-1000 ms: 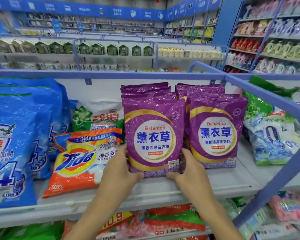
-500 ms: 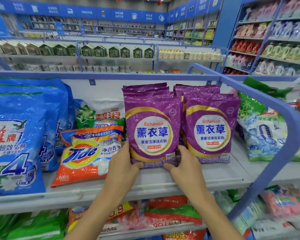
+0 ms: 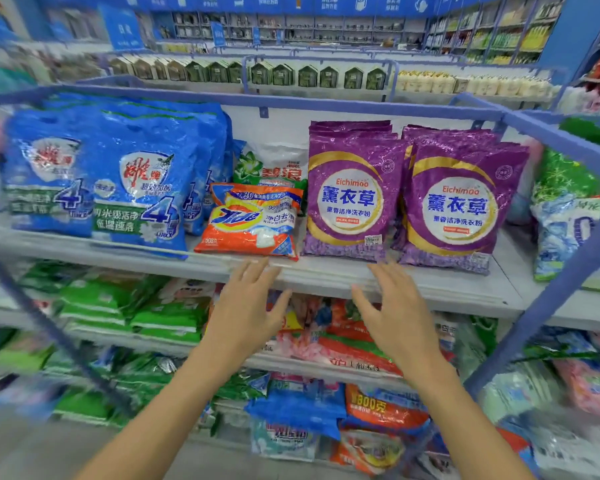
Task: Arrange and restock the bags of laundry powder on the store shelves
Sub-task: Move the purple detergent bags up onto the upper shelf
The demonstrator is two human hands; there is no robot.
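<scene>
Two rows of purple Eichimoo bags stand upright on the top shelf (image 3: pixel 430 292); the left front bag (image 3: pixel 352 192) and the right front bag (image 3: pixel 461 206) face me. An orange Tide bag (image 3: pixel 250 223) leans left of them, with a green-and-white bag (image 3: pixel 271 168) behind it. Large blue bags (image 3: pixel 125 174) fill the shelf's left part. My left hand (image 3: pixel 246 306) and my right hand (image 3: pixel 392 306) hover below the shelf's front edge with fingers spread, holding nothing and touching no bag.
A blue metal rail (image 3: pixel 568 209) frames the shelf's right end, with green and blue bags (image 3: pixel 568 209) beyond it. Lower shelves hold green bags (image 3: pixel 136 306) and orange and red bags (image 3: pixel 343 341). Another blue rail (image 3: pixel 32 306) slants at lower left.
Both hands have let go of the left front purple bag and drawn back and down from the shelf. The view has pulled back and shifted left.
</scene>
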